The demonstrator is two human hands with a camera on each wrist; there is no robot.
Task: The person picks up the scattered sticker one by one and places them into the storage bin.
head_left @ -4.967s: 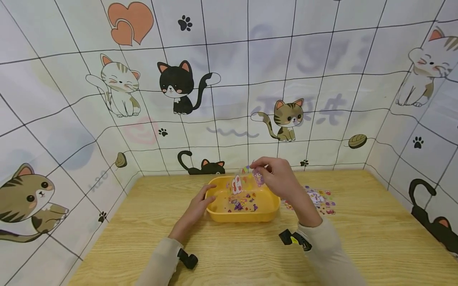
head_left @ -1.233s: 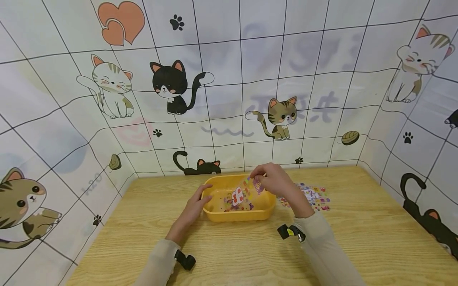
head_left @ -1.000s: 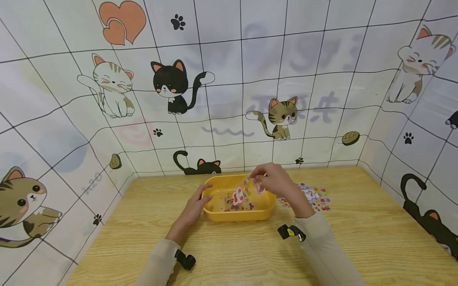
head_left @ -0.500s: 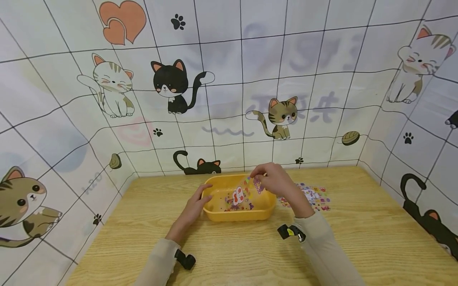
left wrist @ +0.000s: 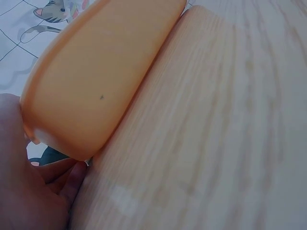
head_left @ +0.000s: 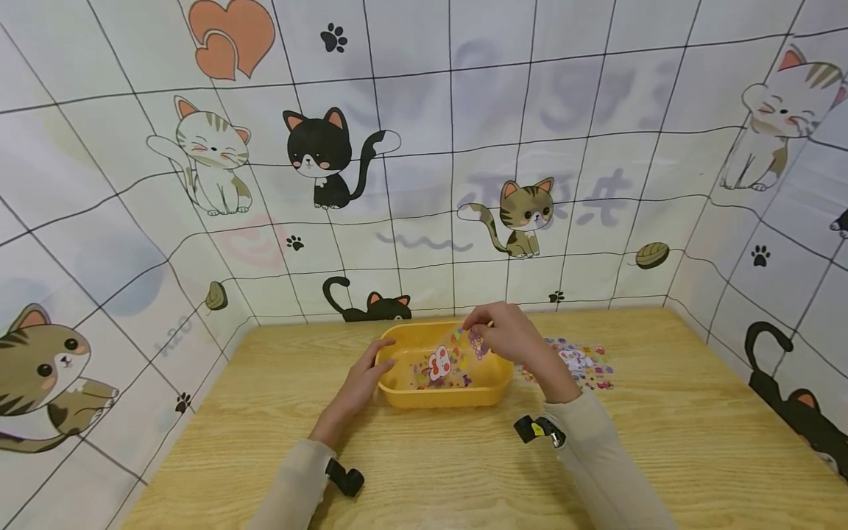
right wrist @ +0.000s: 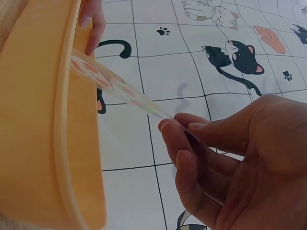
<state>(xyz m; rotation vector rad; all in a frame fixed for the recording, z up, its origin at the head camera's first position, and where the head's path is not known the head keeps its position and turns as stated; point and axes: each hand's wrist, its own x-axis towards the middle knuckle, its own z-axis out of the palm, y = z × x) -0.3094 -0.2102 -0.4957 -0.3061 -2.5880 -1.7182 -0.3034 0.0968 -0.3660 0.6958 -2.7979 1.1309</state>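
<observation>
A yellow plastic basin (head_left: 445, 398) sits on the table with small colourful pieces or stickers visible inside. My left hand (head_left: 358, 379) grips its left end, thumb over the rim and fingers along the outer wall; the left wrist view has the same hand (left wrist: 29, 177) against the basin's end. Between thumb and fingertips my right hand (head_left: 511, 340) pinches the corner of a clear sticker sheet (head_left: 440, 363). Printed with a white-and-red figure and small coloured motifs, the sheet slants down into the basin. From the right wrist view, the sheet (right wrist: 125, 92) appears thin and nearly edge-on.
Partly behind my right forearm, another colourful sticker sheet (head_left: 575, 359) lies flat on the wooden table (head_left: 437, 464). Behind the table rises a wall covering (head_left: 424, 177) printed with cartoon cats, and its sides close in left and right.
Since five seconds ago my right hand has lowered the sticker sheet deeper into the basin. Over the last second both hands hold nearly still; the head view shifts slightly.
</observation>
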